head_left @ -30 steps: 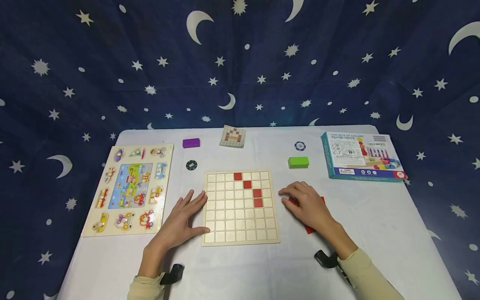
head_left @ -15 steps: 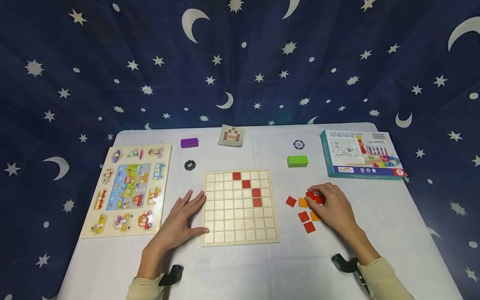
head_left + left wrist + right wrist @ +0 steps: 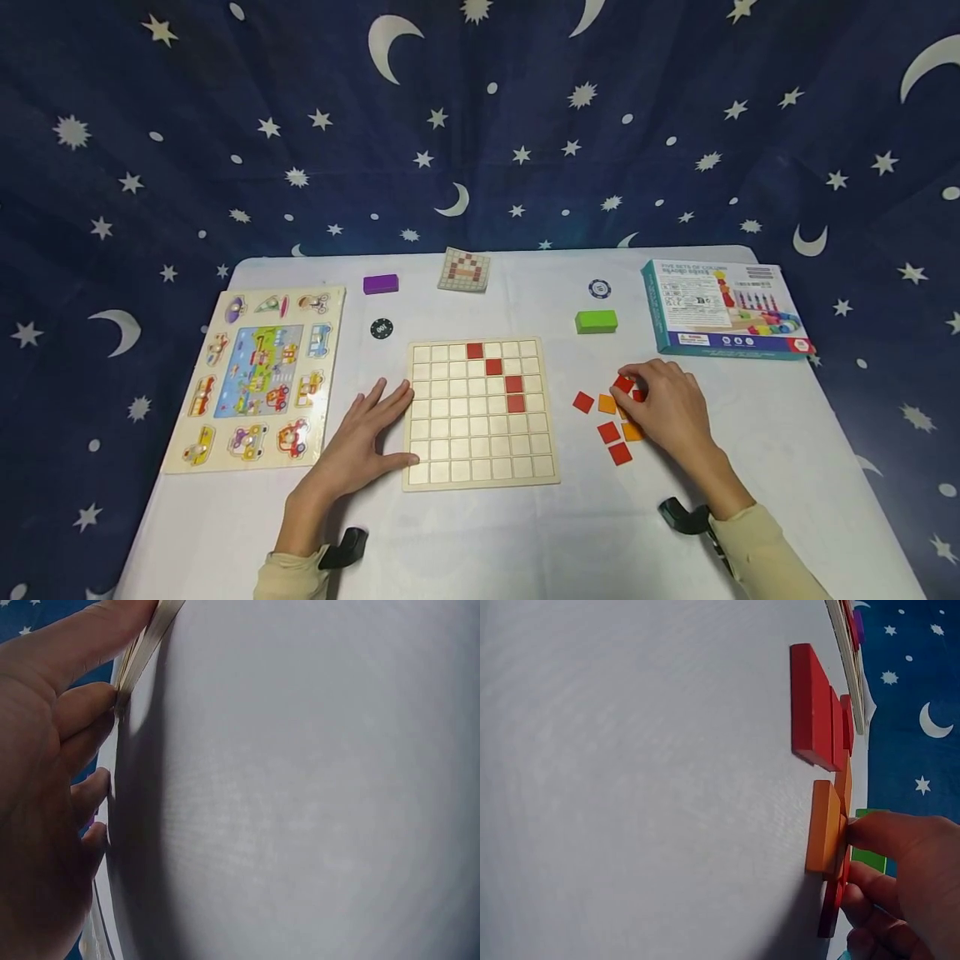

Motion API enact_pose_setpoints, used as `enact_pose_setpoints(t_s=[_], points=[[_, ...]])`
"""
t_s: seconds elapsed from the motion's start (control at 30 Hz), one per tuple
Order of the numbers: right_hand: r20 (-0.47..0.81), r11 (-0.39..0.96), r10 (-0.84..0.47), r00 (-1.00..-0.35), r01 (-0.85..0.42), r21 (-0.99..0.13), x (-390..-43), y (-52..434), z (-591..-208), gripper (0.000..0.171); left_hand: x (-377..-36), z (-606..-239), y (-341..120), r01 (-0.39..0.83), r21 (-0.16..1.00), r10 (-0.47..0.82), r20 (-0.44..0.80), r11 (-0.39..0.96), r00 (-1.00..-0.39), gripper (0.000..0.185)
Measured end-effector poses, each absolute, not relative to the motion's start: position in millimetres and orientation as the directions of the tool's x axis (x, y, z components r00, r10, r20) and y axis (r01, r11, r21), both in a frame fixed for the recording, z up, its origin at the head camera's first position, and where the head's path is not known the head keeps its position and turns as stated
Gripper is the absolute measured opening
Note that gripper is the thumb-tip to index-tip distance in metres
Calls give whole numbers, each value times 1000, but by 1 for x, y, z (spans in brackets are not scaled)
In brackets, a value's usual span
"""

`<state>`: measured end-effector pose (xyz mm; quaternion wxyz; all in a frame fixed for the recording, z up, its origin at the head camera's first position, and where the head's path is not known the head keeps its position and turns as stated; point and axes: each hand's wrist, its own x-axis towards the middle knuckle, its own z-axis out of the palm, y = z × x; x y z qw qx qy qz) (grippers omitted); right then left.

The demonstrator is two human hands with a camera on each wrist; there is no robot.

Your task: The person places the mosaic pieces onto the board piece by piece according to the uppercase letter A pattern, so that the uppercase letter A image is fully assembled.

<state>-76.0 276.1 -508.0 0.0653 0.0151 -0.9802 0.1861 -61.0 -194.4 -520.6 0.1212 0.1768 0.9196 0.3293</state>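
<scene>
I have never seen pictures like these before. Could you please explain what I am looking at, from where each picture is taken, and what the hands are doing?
A person sits at a table with a white cloth; there is no machine. One camera is on the head and looks down; one more is on each wrist, very near the cloth, so those pictures look tilted. The left hand lies flat with straight fingers against the edge of a wooden grid board, which has four red squares in it. The right hand pinches a red tile from a small group of loose red and orange tiles. A vehicle puzzle, a pattern card, a green block, a purple block and a toy box also lie there.
</scene>
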Motion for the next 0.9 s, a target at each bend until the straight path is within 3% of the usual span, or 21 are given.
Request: enact_pose_setpoints(t_s=[0.23, 0.4, 0.7, 0.9], points=[[192, 900, -65, -979, -140, -413, -78, 268, -509, 32, -61, -519, -194, 266, 646, 410, -80, 716, -909, 102], [206, 853, -189, -960, -264, -449, -79, 242, -509, 32, -60, -519, -194, 269, 641, 407, -76, 719, -910, 102], [282, 756, -422, -862, -506, -415, -72, 181, -518, 29, -61, -518, -194, 260, 642, 405, -87, 721, -910, 101], [289, 747, -477, -830, -556, -364, -67, 165, -522, 32, -61, -520, -194, 275, 639, 411, -71, 718, -909, 100]])
